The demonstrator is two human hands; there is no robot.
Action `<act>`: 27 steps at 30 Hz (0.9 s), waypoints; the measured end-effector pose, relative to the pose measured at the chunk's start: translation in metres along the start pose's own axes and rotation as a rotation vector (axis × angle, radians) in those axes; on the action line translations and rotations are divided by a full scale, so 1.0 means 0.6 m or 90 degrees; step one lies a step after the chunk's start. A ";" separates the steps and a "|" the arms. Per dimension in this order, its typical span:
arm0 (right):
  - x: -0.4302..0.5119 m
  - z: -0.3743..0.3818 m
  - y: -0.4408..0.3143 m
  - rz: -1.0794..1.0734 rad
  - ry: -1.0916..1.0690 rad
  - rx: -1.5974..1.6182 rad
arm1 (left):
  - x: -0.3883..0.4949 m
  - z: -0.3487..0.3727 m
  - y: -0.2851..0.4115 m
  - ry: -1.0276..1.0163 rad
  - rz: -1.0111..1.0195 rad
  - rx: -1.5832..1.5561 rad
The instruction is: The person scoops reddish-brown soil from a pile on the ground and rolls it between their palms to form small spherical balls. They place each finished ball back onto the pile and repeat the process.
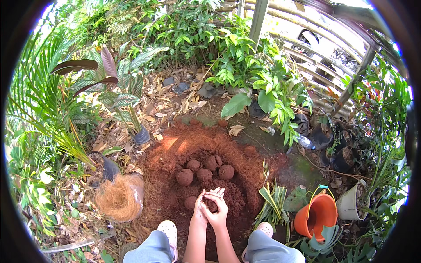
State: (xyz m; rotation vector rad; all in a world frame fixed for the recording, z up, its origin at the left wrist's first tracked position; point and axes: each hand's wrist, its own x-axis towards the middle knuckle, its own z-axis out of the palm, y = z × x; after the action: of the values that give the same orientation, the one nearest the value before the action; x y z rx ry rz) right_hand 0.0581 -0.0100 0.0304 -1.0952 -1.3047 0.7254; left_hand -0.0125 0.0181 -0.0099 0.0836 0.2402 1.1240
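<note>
Cupped together low in the middle of the view, my left hand (200, 207) and my right hand (218, 207) hold a clump of moist brown fibrous material (211, 205) between them. Bits of it cling to my skin. A heap of the same dark material (232, 197) lies just behind and beside the hands. Several round brown balls (204, 175) rest in a group beyond them, one of them cracked. Another ball (189, 203) sits close to the left of my hands. Loose reddish coir fibre (204, 141) rings the heap.
A bag of tan fibre (119, 199) stands at left, near potted plants (141, 135). Cut long leaves (274, 200), a tipped orange bucket (316, 215) and a whitish pot (352, 202) lie at right. A plastic bottle (305, 142) and a bamboo fence (315, 49) are farther off.
</note>
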 end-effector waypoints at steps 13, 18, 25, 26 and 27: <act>0.040 -0.043 0.042 0.006 0.103 -0.191 | -0.014 0.051 -0.035 0.403 -0.057 0.205; 0.008 -0.022 0.032 0.042 0.031 -0.036 | -0.010 0.028 -0.017 0.229 -0.014 0.047; -0.006 0.019 0.007 0.002 0.024 -0.076 | -0.017 -0.030 -0.008 0.027 0.176 0.194; 0.000 0.018 0.008 -0.025 0.040 -0.155 | -0.010 -0.035 -0.005 0.065 0.136 0.168; 0.003 0.014 0.009 -0.018 0.047 -0.239 | -0.003 -0.038 -0.003 0.104 0.093 0.140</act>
State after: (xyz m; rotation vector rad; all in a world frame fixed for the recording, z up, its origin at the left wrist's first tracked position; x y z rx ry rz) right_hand 0.0511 -0.0045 0.0254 -1.3861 -1.4232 0.4220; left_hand -0.0171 0.0147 -0.0322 0.2068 0.5104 1.2478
